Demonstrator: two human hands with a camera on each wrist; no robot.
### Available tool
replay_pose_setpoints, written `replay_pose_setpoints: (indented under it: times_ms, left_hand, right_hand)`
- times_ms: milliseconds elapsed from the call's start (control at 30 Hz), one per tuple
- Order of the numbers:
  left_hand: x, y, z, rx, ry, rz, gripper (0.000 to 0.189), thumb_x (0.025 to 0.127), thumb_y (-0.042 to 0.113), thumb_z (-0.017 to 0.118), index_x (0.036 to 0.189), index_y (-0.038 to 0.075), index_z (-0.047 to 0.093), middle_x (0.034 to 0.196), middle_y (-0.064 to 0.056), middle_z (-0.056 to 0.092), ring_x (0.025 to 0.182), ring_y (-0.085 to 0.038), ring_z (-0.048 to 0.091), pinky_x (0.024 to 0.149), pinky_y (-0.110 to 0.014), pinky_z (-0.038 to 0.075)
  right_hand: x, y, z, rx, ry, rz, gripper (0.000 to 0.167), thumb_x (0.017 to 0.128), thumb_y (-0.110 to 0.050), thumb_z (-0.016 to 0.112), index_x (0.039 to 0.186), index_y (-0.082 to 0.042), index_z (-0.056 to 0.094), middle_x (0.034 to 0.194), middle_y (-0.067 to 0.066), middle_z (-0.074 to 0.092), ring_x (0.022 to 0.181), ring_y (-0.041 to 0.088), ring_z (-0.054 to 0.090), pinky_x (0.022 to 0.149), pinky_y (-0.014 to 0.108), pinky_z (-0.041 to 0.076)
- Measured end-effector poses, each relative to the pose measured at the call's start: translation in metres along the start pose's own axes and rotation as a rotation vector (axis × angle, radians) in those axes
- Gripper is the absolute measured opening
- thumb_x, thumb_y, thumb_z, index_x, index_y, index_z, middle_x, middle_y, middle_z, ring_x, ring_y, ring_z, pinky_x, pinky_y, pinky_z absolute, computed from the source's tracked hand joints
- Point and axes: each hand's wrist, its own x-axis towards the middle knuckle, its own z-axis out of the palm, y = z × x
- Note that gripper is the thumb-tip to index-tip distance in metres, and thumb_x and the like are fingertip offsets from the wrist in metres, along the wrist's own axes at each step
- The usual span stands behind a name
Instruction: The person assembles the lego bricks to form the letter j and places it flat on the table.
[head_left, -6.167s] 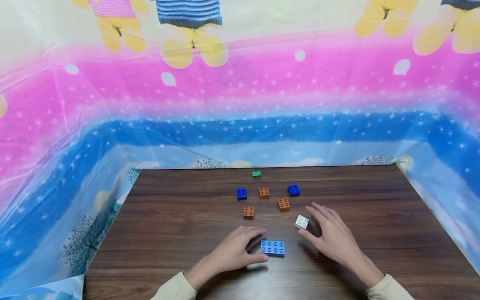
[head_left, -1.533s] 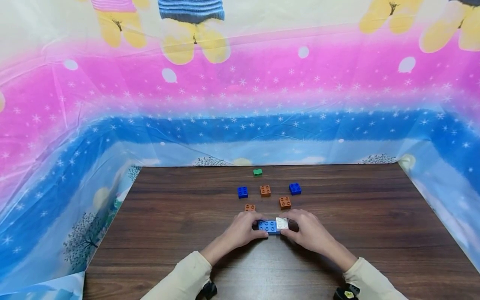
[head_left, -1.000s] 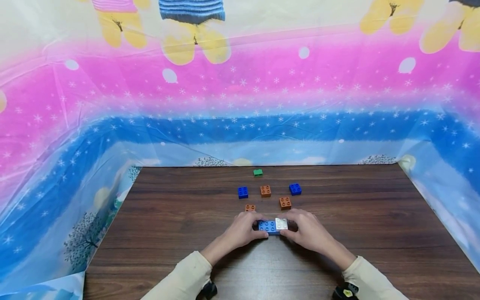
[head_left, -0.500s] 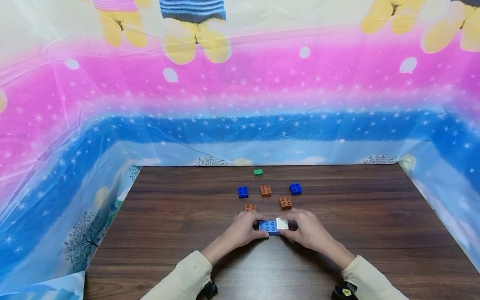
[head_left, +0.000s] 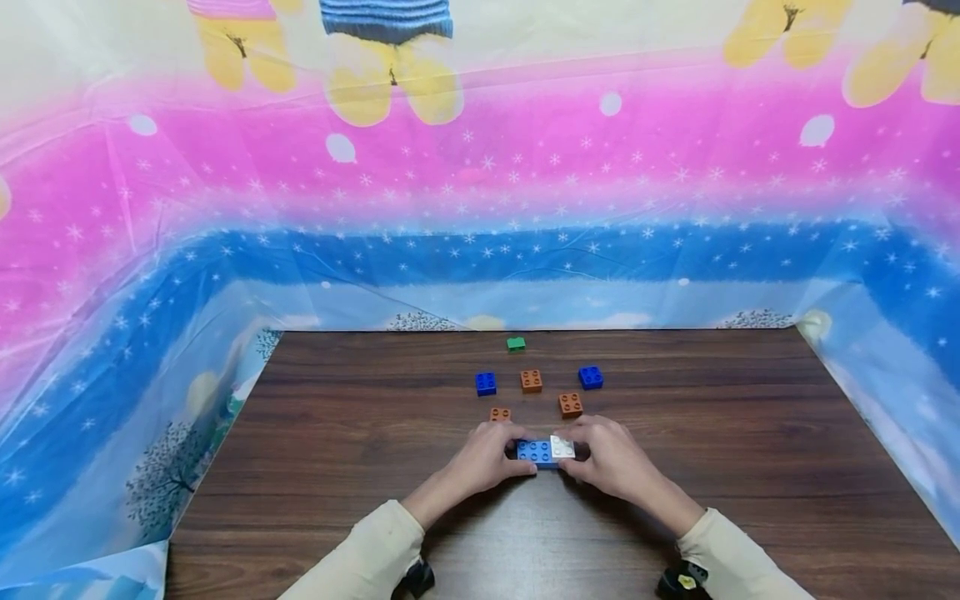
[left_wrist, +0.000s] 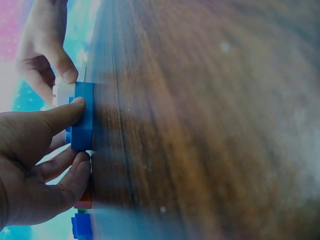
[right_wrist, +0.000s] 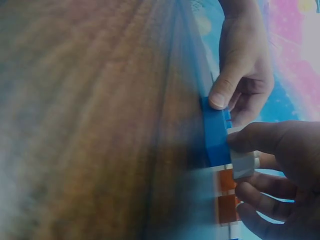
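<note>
A light blue eight-stud toy brick [head_left: 534, 452] lies on the table, long side across. On its right end sits a white four-stud brick [head_left: 562, 447]. My left hand [head_left: 482, 458] pinches the blue brick's left end, thumb on the near side and fingers on the far side. The right hand [head_left: 618, 463] holds the white brick the same way. In the right wrist view, the white brick [right_wrist: 243, 165] stands over the blue brick [right_wrist: 215, 136], right thumb against its near face. The left wrist view shows the left thumb against the side of the blue brick [left_wrist: 82, 125].
Beyond the hands lie two dark blue bricks [head_left: 486, 383], several orange bricks [head_left: 570, 405] and a green brick [head_left: 516, 343] near the far edge. My left fingers partly cover the nearest orange brick [head_left: 500, 414]. A printed cloth [head_left: 480, 258] walls the wooden table [head_left: 337, 400].
Since the oldest frame, the white brick has gone left onto the blue brick, which has shifted farther from me; both hands have taken hold. Over the last second or so, almost nothing moves.
</note>
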Motion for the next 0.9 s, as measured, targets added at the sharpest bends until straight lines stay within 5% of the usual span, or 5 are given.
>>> replay_pose_setpoints:
  times_ms: [467, 900]
  left_hand:
    - [-0.0008, -0.0007, 0.0001, -0.002, 0.001, -0.009, 0.041, 0.087, 0.029, 0.084, 0.125, 0.017, 0.075, 0.104, 0.003, 0.073, 0.081, -0.008, 0.056, 0.071, -0.024, 0.043]
    - [-0.0001, 0.0013, -0.0010, -0.014, -0.017, -0.027, 0.041, 0.087, 0.029, 0.083, 0.125, 0.018, 0.074, 0.107, 0.002, 0.073, 0.087, -0.005, 0.059, 0.076, -0.025, 0.047]
  right_hand:
    - [0.0005, 0.0020, -0.0006, 0.075, -0.019, 0.021, 0.036, 0.082, -0.024, 0.087, 0.115, -0.015, 0.076, 0.105, -0.003, 0.072, 0.086, 0.009, 0.062, 0.072, 0.034, 0.050]
    - [0.0058, 0.0065, 0.0044, 0.123, -0.076, 0.056, 0.051, 0.079, -0.033, 0.089, 0.124, -0.013, 0.073, 0.112, 0.001, 0.072, 0.088, 0.010, 0.062, 0.073, 0.035, 0.050]
